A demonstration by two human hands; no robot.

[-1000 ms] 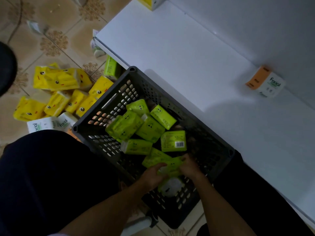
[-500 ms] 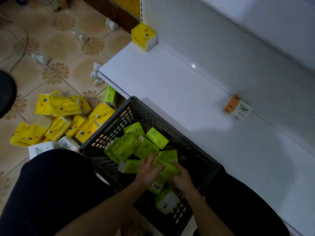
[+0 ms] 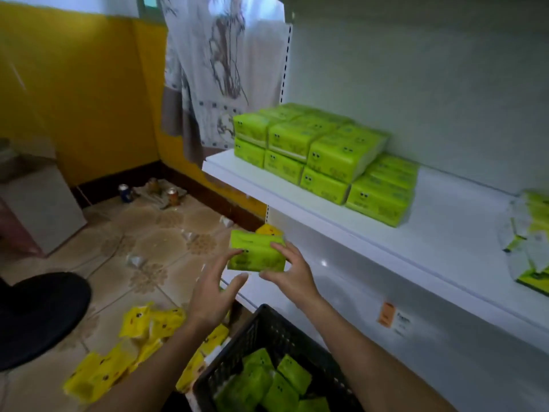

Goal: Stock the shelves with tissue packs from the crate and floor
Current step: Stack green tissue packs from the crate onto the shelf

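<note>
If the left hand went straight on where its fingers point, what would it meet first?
The green packs that the right hand grips. The fingertips of the left hand seem to touch their near edge, though depth is unclear.

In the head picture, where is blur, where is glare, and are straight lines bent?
Head view: soft blur throughout, strongest on the yellow packs on the floor; the upper shelf edge bows slightly, wide-angle lens; a small glare spot on the back panel beneath it; the held green pack reads clearly.
</note>
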